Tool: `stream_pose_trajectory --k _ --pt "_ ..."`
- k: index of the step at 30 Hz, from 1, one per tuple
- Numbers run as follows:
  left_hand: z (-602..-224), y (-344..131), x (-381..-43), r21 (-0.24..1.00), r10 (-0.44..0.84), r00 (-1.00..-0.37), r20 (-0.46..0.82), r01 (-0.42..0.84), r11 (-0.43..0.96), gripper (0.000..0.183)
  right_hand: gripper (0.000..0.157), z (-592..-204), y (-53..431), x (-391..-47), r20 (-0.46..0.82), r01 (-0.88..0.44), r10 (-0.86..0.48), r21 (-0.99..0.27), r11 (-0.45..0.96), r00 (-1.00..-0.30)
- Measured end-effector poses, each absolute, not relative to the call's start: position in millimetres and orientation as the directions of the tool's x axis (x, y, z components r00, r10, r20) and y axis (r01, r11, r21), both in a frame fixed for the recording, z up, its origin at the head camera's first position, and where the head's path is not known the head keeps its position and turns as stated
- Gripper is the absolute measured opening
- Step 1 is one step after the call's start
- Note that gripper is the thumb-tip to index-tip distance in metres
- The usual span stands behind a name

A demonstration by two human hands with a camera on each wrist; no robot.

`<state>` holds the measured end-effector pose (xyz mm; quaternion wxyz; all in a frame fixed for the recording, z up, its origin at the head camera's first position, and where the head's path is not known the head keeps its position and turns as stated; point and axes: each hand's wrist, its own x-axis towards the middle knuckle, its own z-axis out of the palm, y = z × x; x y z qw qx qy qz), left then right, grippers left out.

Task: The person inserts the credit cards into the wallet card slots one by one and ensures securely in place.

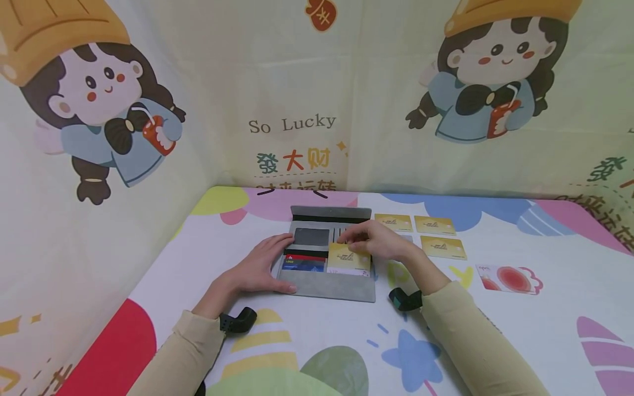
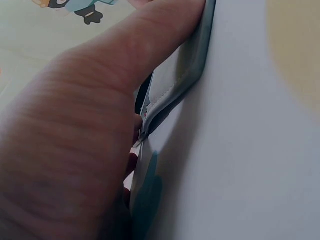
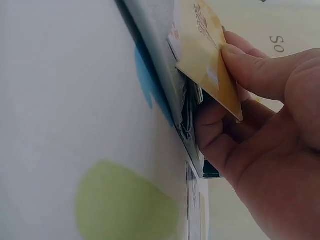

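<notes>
A grey card wallet [image 1: 327,286] lies unfolded on the table. My left hand [image 1: 260,267] rests along its left side, fingers extended near the upper edge and thumb on the lower flap; in the left wrist view the thumb [image 2: 150,37] lies against the stitched edge. My right hand [image 1: 378,240] pinches a gold card [image 1: 349,257] between thumb and fingers, over the wallet's right half. In the right wrist view that gold card [image 3: 207,65] is tilted, its lower part at the wallet. A red-and-blue card [image 1: 303,264] sits in the left pocket.
Several gold cards lie right of the wallet, among them a far-right gold card [image 1: 443,247]. Part of another card shows beside my right hand. A pink-and-white card [image 1: 510,279] lies further right. A printed cloth [image 1: 297,82] hangs behind the patterned table [image 1: 247,379].
</notes>
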<state>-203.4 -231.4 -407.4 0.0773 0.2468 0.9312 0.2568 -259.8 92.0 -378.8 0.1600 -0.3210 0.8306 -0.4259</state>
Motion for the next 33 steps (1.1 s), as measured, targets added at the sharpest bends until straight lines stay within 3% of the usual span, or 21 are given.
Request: stream_pose_trajectory --k 13,24,33 --pt "-408.4 -232.1 -201.5 0.519 0.488 -0.872 -0.024 0.407 0.752 0.112 0.021 -383.8 90.0 -260.9 -0.03 -0.358 -0.656 -0.818 0.449 -0.754" --pt "-410.3 -232.2 -204.0 0.516 0.498 -0.867 -0.018 0.419 0.747 0.11 0.018 -383.0 92.4 -258.9 -0.003 -0.402 -0.676 -0.801 0.443 -0.737" --pt "-407.5 -232.0 -203.0 0.521 0.499 -0.867 -0.015 0.419 0.744 0.111 0.014 -383.0 90.7 -259.2 0.002 -0.406 -0.646 -0.778 0.478 -0.764"
